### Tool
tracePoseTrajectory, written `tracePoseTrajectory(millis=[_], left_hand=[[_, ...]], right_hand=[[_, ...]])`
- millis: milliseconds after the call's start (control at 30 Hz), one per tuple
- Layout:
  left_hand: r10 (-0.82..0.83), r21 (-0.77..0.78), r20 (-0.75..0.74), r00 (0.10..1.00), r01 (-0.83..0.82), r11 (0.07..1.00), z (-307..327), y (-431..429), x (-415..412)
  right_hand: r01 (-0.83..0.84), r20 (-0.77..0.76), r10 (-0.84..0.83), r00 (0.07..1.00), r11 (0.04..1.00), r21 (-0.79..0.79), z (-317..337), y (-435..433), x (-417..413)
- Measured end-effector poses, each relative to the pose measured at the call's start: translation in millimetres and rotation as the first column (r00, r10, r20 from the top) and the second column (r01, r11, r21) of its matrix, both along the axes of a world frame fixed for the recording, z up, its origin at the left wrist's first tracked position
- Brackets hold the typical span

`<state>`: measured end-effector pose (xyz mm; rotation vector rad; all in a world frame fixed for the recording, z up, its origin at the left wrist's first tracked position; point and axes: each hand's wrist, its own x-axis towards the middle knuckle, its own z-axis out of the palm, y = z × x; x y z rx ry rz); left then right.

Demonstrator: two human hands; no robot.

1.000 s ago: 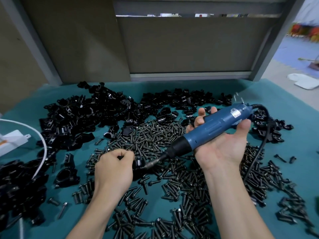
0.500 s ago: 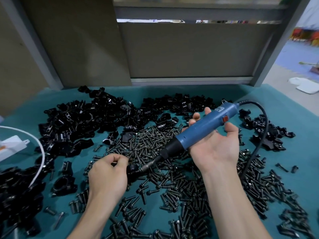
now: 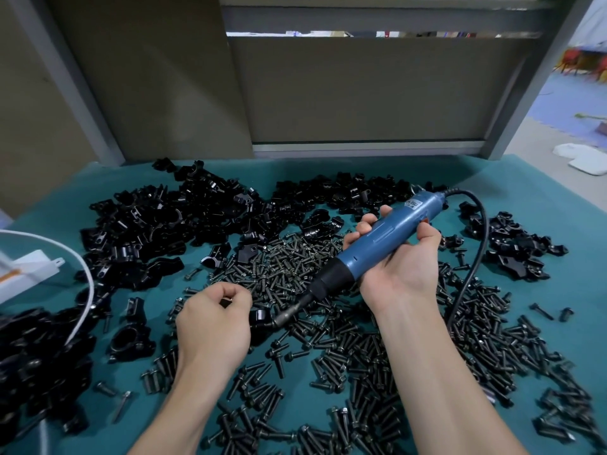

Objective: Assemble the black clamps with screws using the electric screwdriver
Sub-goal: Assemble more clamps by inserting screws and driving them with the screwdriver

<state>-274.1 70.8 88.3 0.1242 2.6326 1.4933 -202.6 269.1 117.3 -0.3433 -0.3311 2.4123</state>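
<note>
My right hand (image 3: pixel 399 262) grips the blue electric screwdriver (image 3: pixel 377 238), tilted down to the left. Its bit tip meets a small black clamp (image 3: pixel 259 318) that my left hand (image 3: pixel 215 318) holds with curled fingers just above the teal table (image 3: pixel 558 198). Most of that clamp is hidden behind my left hand. Loose black screws (image 3: pixel 289 267) cover the middle of the table. Piles of black clamps (image 3: pixel 157 221) lie at the back left and back centre.
The screwdriver's black cable (image 3: pixel 473 257) loops over the screws to the right. Another clamp pile (image 3: pixel 512 244) sits at the right, and one at the left edge (image 3: pixel 36 362). A white box (image 3: pixel 26 270) and white cable (image 3: pixel 82 284) lie at the left. A grey partition (image 3: pixel 361 93) stands behind.
Both hands and the screwdriver have shifted slightly left and down in view. The bit stays against the clamp in my left hand.
</note>
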Motion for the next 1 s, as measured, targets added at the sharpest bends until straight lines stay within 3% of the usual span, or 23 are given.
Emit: tracePoseTrajectory(millis=[333,667,1000], left_hand=[[-0.059,-0.049,-0.026,0.998,0.058,0.997,1.2,-0.5,5.5],[-0.04,-0.032,-0.001,0.999,0.04,0.999,-0.1,-2.6,1.5],[-0.076,-0.033,-0.033,0.997,0.075,0.997,-0.8,-1.9,4.3]], right_hand=[[-0.027,0.173,0.028,0.985,1.0,-0.005,6.2,2.2,-8.5],[-0.008,0.122,0.006,0.992,1.0,0.012,6.3,-0.8,-5.3],[0.02,0.202,-0.01,0.979,0.999,-0.043,7.9,4.5,-5.0]])
